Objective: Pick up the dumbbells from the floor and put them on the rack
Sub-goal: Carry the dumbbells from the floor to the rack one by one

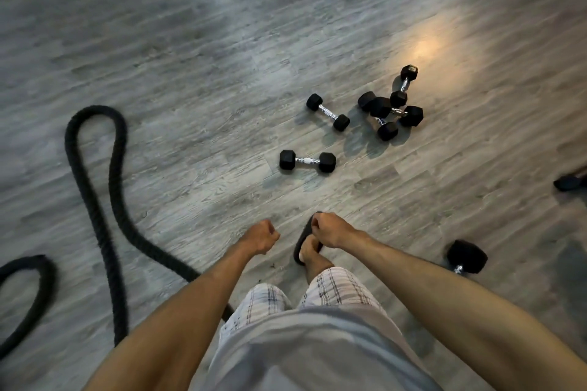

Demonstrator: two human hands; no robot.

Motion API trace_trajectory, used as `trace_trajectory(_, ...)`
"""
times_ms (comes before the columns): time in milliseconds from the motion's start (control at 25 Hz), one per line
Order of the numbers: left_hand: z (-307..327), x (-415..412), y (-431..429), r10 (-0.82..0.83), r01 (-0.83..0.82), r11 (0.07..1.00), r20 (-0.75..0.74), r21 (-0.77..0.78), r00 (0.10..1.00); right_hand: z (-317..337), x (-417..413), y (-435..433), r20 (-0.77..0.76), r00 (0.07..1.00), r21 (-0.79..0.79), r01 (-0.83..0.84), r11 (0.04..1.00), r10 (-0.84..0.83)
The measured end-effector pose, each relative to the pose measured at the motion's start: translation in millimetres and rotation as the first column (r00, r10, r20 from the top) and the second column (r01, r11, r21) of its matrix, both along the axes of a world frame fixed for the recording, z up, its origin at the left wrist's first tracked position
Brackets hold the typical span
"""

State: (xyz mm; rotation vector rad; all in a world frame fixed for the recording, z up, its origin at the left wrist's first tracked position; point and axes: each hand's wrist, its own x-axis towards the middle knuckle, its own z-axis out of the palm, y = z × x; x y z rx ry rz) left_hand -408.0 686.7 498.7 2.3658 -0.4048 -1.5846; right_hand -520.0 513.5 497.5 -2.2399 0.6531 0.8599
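Note:
Several black hex dumbbells with chrome handles lie on the grey wood floor ahead of me. The nearest dumbbell [307, 161] lies crosswise, a second dumbbell [328, 111] lies slantwise beyond it, and a small pile of dumbbells [392, 109] sits to their right. A larger dumbbell [466, 257] rests near my right forearm, partly hidden by it. My left hand [261, 236] and my right hand [330, 229] are both curled into loose fists with nothing in them, held out low in front of my body, short of the nearest dumbbell. No rack is in view.
A thick black battle rope [104, 187] snakes across the floor on the left and runs under my left arm. My foot in a black slipper [303, 247] is below my right hand. A dark object [570, 181] pokes in at the right edge.

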Motion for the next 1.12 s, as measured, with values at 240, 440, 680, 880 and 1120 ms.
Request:
trace_trajectory(240,-29,105,-94,0.078,-0.078,0.997,0.019,0.001,0.997,-19,105,-89,-0.018,1.000,0.026,-0.018,1.000,0.018)
trace_trajectory(440,-76,179,-155,0.132,-0.134,0.991,-0.056,-0.031,0.990,-69,170,-136,-0.099,0.995,0.046,0.008,0.999,-0.003)
trace_trajectory(680,-152,243,-201,0.487,-0.477,0.873,-0.254,0.105,0.835,-155,228,-174,-0.210,0.976,0.056,0.071,0.996,-0.058)
trace_trajectory(880,-259,259,-239,0.798,-0.744,0.597,-0.324,0.301,0.509,-279,258,-196,-0.236,0.965,0.043,0.129,0.991,-0.116)
trace_trajectory(1120,-432,261,-272,0.963,-0.834,0.246,-0.220,0.494,0.153,-460,271,-227,-0.196,0.980,0.033,0.036,0.999,-0.028)
